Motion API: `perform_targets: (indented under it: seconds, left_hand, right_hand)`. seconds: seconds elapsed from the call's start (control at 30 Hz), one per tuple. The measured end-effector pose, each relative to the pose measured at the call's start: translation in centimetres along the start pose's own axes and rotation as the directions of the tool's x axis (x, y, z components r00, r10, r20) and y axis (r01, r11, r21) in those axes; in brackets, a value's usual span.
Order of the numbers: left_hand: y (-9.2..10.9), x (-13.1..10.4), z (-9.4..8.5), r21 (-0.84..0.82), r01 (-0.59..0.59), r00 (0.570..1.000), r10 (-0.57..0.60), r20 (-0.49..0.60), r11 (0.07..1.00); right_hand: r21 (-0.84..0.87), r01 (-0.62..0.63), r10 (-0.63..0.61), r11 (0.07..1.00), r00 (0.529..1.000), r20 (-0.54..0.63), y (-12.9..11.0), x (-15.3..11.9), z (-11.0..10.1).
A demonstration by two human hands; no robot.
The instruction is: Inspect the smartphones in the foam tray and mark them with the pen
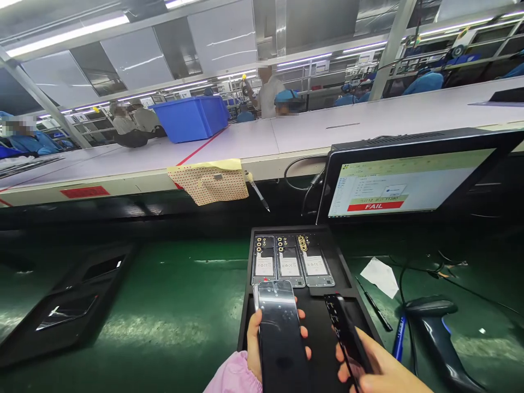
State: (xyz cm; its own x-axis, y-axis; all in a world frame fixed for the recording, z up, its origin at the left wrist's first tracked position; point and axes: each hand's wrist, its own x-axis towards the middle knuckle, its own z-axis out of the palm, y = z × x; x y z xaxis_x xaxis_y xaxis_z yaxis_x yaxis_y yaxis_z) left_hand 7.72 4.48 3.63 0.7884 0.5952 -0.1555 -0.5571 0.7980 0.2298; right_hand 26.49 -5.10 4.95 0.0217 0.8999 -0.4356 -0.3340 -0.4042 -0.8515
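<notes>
Holding left hand: closed on a glossy phone, lower centre of the frame; a pale edge shows behind it.
Right hand: gripping a dark panel, tilted, right of the phone; the hands are apart.
Phone and panel: not joined; overall, how much is done or left cannot be told.
Tray: below centre; three units lie side by side in its upper part, innards bare, so seemingly unclosed.
Scanner: lower right, unheld.
Monitor: right, showing a red FAIL banner; a check seems unpassed, on which piece is unclear.
Side tray: lower left, bearing two glossy pieces.
</notes>
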Motion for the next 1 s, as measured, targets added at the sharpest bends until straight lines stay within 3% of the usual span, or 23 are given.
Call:
perform_targets:
  seconds: [0.07,0.17,0.27,0.33,0.43,0.5,0.6,0.67,0.73,0.87,1.0]
  left_hand:
    - [0.2,-0.1,0.0,-0.006,0.017,1.000,-0.017,0.012,1.000]
    - [0.1,-0.2,0.1,-0.006,0.027,1.000,-0.027,0.003,1.000]
    - [-0.1,-0.3,-0.3,0.035,0.040,0.999,-0.041,0.032,0.999]
    - [-0.2,-0.2,-0.7,0.065,0.051,0.996,-0.056,0.071,0.997]
    - [-0.4,-0.2,-1.1,0.052,0.050,0.994,-0.055,0.096,0.997]
    - [-0.6,-0.2,-1.1,0.054,0.079,0.991,-0.084,0.107,0.995]
    - [-1.1,-0.3,-0.9,0.091,0.182,0.973,-0.192,0.126,0.979]
    - [-1.5,-0.4,-0.8,0.096,0.232,0.964,-0.242,0.107,0.968]
    - [-1.9,-0.6,-0.6,0.132,0.266,0.956,-0.279,0.087,0.955]
    - [-2.0,-0.7,-0.1,0.246,0.318,0.933,-0.348,0.087,0.915]
    - [-2.0,-0.7,0.0,0.262,0.321,0.935,-0.348,0.064,0.910]
  right_hand:
    - [-0.311,-0.044,-0.012,0.950,0.984,-0.175,0.4,1.0,0.4]
    - [-0.755,-0.151,-0.230,0.638,0.899,-0.374,0.9,2.2,1.8]
    - [-0.907,-0.275,-0.365,0.318,0.848,-0.385,1.2,2.3,2.9]
    - [-0.923,-0.314,-0.371,0.222,0.848,-0.378,1.2,2.0,2.9]
    - [-0.927,-0.291,-0.354,0.238,0.862,-0.362,0.7,1.2,2.3]
    - [-0.939,-0.163,-0.408,0.303,0.868,-0.283,-0.1,0.8,2.2]
    - [-0.883,0.110,-0.491,0.456,0.858,-0.147,-1.8,0.7,3.1]
    - [-0.769,0.202,-0.450,0.607,0.884,-0.123,-3.0,1.1,4.2]
    - [-0.687,0.264,-0.447,0.677,0.889,-0.098,-3.9,1.9,5.1]
    - [-0.682,0.406,-0.557,0.608,0.830,-0.002,-4.9,3.6,6.3]
    - [-0.621,0.484,-0.594,0.616,0.804,0.037,-5.1,4.3,6.6]
